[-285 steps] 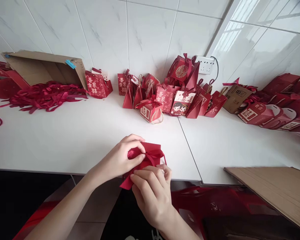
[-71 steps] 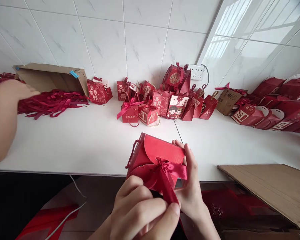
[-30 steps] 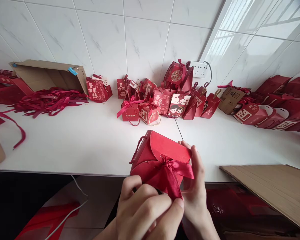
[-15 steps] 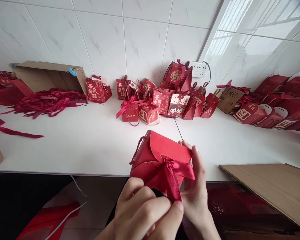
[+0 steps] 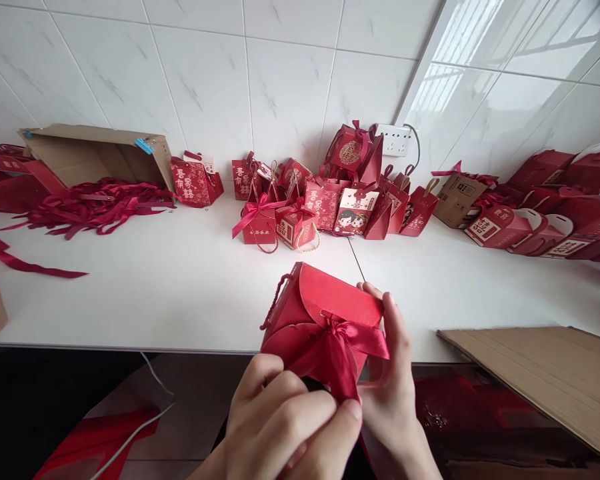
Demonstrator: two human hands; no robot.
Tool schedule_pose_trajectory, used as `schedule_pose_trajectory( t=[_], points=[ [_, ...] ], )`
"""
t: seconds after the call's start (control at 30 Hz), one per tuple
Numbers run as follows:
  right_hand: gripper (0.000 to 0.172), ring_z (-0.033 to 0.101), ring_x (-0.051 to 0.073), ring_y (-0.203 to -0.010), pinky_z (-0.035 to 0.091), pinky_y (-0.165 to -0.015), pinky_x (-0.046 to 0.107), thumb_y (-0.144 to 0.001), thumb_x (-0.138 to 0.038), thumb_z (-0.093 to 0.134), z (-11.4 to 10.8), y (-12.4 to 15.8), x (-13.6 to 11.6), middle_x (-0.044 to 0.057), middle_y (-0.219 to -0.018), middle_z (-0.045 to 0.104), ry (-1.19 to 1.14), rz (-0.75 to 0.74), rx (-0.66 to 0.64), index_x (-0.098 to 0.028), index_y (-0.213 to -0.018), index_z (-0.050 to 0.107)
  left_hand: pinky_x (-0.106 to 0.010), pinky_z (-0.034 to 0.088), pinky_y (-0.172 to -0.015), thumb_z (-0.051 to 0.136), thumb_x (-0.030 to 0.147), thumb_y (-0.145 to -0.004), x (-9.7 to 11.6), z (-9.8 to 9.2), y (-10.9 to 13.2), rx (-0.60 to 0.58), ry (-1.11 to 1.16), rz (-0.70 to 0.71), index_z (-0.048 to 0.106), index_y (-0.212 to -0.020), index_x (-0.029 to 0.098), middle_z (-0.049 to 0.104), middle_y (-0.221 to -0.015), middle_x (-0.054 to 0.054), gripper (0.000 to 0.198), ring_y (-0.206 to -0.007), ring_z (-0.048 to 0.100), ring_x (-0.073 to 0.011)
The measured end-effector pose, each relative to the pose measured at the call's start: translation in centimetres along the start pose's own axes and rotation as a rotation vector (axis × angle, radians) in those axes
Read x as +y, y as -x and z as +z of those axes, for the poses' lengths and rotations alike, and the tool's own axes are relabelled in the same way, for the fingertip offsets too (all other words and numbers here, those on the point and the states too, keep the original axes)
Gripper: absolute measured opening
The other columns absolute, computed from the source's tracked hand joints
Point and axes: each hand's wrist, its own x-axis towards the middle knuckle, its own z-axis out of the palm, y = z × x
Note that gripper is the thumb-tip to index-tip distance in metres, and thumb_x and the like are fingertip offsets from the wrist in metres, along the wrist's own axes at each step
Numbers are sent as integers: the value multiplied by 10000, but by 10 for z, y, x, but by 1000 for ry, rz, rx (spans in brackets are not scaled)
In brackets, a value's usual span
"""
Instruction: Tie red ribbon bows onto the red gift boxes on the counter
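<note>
Pinching the ribbon on a red box at six o'clock, the left hand sits lowest; the right hand grips the box's four o'clock side. Other boxes stand at twelve.

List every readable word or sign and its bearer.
"吾家有囍": red gift bags.
"囍": gold-corded box, couple-print bag, gable boxes.
"居乐业": bow-topped box, first character unclear.
Held red box: none visible.
Carton label, gold roundel, other print: too small or blurred.
</note>
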Motion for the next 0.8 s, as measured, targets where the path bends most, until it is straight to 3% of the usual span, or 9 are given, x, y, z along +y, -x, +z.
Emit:
schedule_pose_trajectory(
  t=[0.1,0.17,0.2,0.27,0.33,0.43,0.6,0.73,0.8],
  points=[
    [976,311,291,-1373,474,-995,459,-707,-158,754,-4,1,0,121,-1481,305,-4,19,23,-309,-1473,170,-256,495,-625,639,73,-761,-30,0,-3,34,4,-35,603,-884,180,642,-701,32,167,-534,556,-69],
    [1006,306,303,-1374,459,-1004,486,-655,-145,795,-12,3,-1,94,-1483,303,31,4,55,-357,-1451,219,-225,453,-569,608,91,-790,-60,7,-6,195,-88,-211,583,-808,180,585,-651,37,94,-520,498,-69],
    [1019,326,310,-1363,448,-1009,505,-626,-149,817,-18,3,-2,85,-1477,316,48,15,95,-374,-1438,244,-217,437,-552,601,134,-804,-74,15,-8,194,-144,-344,568,-759,185,559,-623,47,76,-504,472,-68],
    [1019,420,316,-1304,468,-980,517,-610,-199,836,-34,5,-4,85,-1448,373,21,142,197,-383,-1428,259,-211,417,-508,583,204,-816,-96,37,-11,52,-139,-522,556,-716,190,573,-610,56,105,-466,458,-69],
    [858,550,308,-1181,523,-906,505,-688,-343,781,-54,6,-10,108,-1361,491,-135,350,284,-334,-1411,319,-228,455,-563,562,227,-823,-100,67,-13,-154,12,-484,566,-723,193,605,-632,49,106,-516,522,-90],
    [551,651,299,-1010,555,-821,525,-852,-611,457,-86,10,-25,128,-1169,643,-449,622,294,-235,-1246,542,-293,505,-753,502,222,-858,-72,115,-15,-452,303,-219,598,-818,201,665,-798,10,107,-763,622,-142],
    [669,664,254,-971,565,-784,502,-907,-650,162,-122,28,-54,84,-1024,711,-532,701,368,-227,-1035,664,-405,480,-928,477,269,-890,1,172,-17,-681,623,136,577,-1094,218,603,-1191,-79,233,-1109,551,-224],
    [582,655,269,-976,548,-817,519,-938,-577,206,-132,59,-69,98,-970,703,-45,579,531,-217,-1067,645,-444,464,-964,489,257,-862,41,206,-10,-611,757,271,593,-1083,202,591,-1227,-112,250,-1180,517,-271],
    [425,616,293,-1045,504,-893,550,-868,-537,490,-136,79,-81,90,-1047,660,348,419,656,-243,-1160,582,-449,439,-998,455,285,-864,51,220,-2,-554,792,327,581,-1119,212,580,-1253,-99,293,-1221,496,-278]
  ],
)
